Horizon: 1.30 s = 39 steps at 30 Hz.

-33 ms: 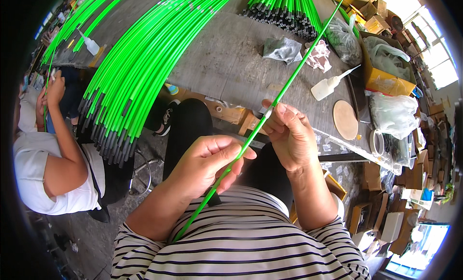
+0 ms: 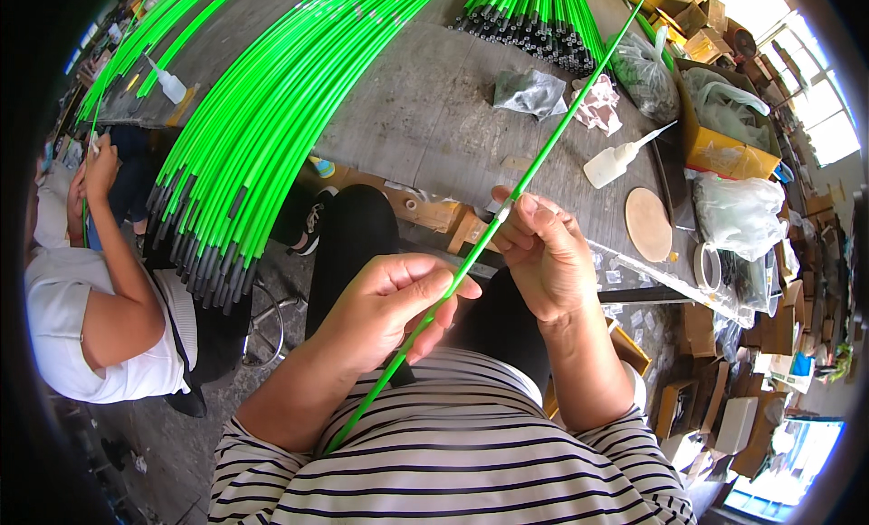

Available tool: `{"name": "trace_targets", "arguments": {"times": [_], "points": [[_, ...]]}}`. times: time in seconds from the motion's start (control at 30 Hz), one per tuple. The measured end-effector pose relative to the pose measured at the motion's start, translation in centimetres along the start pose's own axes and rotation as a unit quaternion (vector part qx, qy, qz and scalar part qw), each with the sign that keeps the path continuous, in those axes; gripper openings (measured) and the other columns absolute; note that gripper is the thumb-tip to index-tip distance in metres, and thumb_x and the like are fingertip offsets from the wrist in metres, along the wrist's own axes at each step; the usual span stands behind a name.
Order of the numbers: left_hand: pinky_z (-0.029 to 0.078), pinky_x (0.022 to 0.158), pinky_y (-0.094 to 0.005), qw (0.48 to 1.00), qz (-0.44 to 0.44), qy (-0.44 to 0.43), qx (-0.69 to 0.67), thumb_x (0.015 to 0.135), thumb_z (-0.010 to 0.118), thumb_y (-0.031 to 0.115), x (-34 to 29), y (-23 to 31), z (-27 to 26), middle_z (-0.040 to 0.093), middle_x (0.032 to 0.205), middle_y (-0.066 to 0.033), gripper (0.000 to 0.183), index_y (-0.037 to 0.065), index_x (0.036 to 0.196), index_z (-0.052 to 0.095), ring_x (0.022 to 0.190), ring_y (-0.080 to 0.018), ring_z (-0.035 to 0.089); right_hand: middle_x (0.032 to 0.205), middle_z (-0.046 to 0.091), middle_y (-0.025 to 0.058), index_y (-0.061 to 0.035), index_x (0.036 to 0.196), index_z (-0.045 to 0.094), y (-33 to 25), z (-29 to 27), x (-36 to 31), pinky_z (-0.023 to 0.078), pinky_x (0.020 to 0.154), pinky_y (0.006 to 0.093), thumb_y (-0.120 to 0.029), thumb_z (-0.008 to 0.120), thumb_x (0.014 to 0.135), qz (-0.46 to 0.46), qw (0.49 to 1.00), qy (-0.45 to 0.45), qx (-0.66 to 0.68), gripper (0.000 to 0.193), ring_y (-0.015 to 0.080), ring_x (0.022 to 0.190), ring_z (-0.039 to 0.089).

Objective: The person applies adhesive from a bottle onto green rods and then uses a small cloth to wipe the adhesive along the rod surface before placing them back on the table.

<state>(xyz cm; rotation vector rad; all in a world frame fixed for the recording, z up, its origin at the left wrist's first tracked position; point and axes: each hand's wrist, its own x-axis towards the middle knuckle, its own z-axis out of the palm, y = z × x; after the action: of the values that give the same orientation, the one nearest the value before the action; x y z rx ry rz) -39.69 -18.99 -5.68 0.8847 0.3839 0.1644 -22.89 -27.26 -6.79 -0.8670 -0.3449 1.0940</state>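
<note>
A long thin green rod runs slantwise from my waist up past the table's far side. My left hand pinches its lower part between thumb and fingers. Higher up, my right hand has thumb and fingertips closed on the rod, beside a small white piece on it; what that piece is, I cannot tell. To the left, a large bundle of green rods with dark end sleeves juts over the table edge. Beyond my right hand lies a white squeeze bottle with a long nozzle.
The grey table carries another rod bundle, crumpled dark plastic, a round tan disc and a tape roll. A bag-filled carton stands right. A co-worker sits at left, hands on a rod. Boxes crowd the right side.
</note>
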Motion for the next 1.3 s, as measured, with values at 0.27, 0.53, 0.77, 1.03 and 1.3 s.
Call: {"name": "trace_targets", "arguments": {"times": [0.27, 0.53, 0.77, 1.03, 1.3], "points": [[0.033, 0.036, -0.019, 0.999, -0.004, -0.019, 0.038, 0.091, 0.044, 0.018, 0.0, 0.0, -0.2, 0.052, 0.063, -0.0031, 0.025, -0.004, 0.095, 0.057, 0.04, -0.0072, 0.044, 0.092, 0.06, 0.0097, 0.0015, 0.081, 0.063, 0.1, -0.3, -0.2, 0.035, 0.065, 0.0231, -0.009, 0.061, 0.075, 0.031, 0.999, 0.007, 0.042, 0.013, 0.0082, 0.067, 0.043], [0.034, 0.036, -0.0188, 0.998, 0.0, 0.008, 0.06, 0.089, 0.049, 0.016, 0.1, 0.0, -0.1, 0.053, 0.064, -0.0037, 0.02, -0.002, 0.09, 0.057, 0.041, -0.007, 0.045, 0.084, 0.061, 0.0062, 0.0008, 0.081, 0.063, 0.3, -0.5, -0.1, 0.034, 0.062, 0.0226, -0.009, 0.062, 0.075, 0.043, 0.999, -0.002, 0.023, 0.012, 0.0076, 0.064, 0.043], [0.036, 0.037, -0.0193, 0.995, 0.046, 0.039, 0.086, 0.085, 0.055, 0.011, 0.6, -0.5, -0.2, 0.054, 0.061, -0.0051, 0.013, -0.001, 0.079, 0.055, 0.041, -0.0091, 0.048, 0.075, 0.058, 0.0006, -0.0001, 0.084, 0.061, 0.6, 0.1, -0.5, 0.034, 0.061, 0.0219, -0.008, 0.063, 0.075, 0.037, 0.999, -0.003, 0.011, 0.013, 0.0066, 0.066, 0.044], [0.038, 0.042, -0.0248, 0.93, 0.16, 0.131, 0.303, 0.076, 0.062, 0.005, 0.2, -1.1, 0.4, 0.053, 0.061, -0.0061, 0.014, 0.0, 0.073, 0.049, 0.047, -0.0131, 0.052, 0.065, 0.055, -0.0007, -0.0016, 0.072, 0.059, 1.4, 0.1, -0.4, 0.034, 0.055, 0.0193, -0.006, 0.064, 0.074, 0.008, 0.998, 0.002, -0.064, 0.007, 0.0059, 0.058, 0.044], [0.038, 0.042, -0.0224, 0.958, 0.133, 0.107, 0.23, 0.081, 0.058, 0.005, -0.2, -0.1, 0.5, 0.054, 0.063, -0.0041, 0.012, -0.002, 0.074, 0.051, 0.047, -0.0097, 0.051, 0.057, 0.038, -0.0045, -0.0032, 0.071, 0.056, 0.7, 1.9, -1.1, 0.029, 0.055, 0.0221, -0.018, 0.063, 0.08, -0.014, 0.993, 0.076, -0.092, 0.018, 0.0075, 0.054, 0.03]]}}
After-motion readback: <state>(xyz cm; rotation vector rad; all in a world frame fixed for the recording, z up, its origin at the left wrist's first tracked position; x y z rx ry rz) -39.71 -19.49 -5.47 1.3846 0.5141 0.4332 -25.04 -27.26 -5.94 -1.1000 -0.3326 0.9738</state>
